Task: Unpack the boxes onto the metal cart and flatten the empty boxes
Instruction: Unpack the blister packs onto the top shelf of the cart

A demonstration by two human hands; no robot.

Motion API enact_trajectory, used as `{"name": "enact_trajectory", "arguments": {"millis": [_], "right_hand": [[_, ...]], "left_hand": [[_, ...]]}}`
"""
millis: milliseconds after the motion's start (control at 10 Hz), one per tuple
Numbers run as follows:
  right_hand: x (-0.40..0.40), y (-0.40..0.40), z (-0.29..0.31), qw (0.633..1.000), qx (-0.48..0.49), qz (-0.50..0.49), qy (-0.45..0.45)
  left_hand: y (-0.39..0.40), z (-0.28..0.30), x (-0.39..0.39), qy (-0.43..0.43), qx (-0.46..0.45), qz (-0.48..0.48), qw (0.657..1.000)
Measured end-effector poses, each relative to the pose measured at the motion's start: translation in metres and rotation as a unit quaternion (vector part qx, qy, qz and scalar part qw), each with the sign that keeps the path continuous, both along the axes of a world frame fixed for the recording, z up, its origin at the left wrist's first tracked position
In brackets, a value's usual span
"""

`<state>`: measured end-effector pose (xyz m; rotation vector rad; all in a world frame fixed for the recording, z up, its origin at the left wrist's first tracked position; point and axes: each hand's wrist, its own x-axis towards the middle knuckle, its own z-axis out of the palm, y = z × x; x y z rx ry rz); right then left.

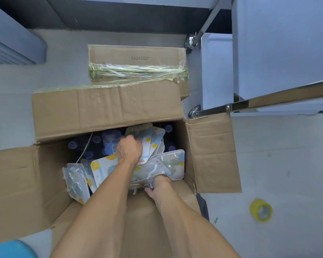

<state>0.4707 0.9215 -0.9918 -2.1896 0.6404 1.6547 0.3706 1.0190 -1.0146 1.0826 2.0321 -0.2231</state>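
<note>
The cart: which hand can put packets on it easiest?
Probably the right hand: it already grips packets at the box's right side, and the metal cart stands right of it. The left hand is deeper inside.

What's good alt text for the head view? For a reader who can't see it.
Seen from above, a person's left hand and right hand both grip blister packs inside an open cardboard box on the floor. A taped box lies beyond it, a metal cart stands right, and a yellow tape roll lies nearby.

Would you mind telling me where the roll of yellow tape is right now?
The roll of yellow tape lies on the floor at lower right, right of the open box.
</note>
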Motion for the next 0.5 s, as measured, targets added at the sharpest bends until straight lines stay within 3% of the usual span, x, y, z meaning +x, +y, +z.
{"name": "enact_trajectory", "arguments": {"millis": [100,300,500], "right_hand": [[-0.003,0.002,0.000,0.998,-0.002,-0.055,0.020],[-0.010,-0.003,0.004,0.977,-0.061,-0.197,-0.056],[-0.003,0.005,0.018,0.982,-0.065,-0.146,-0.099]], "left_hand": [[0.003,0.004,0.000,0.001,-0.015,0.031,0.999],[0.000,0.016,0.011,0.035,-0.048,0.041,0.997],[-0.011,0.027,0.011,0.070,-0.044,-0.006,0.997]]}}
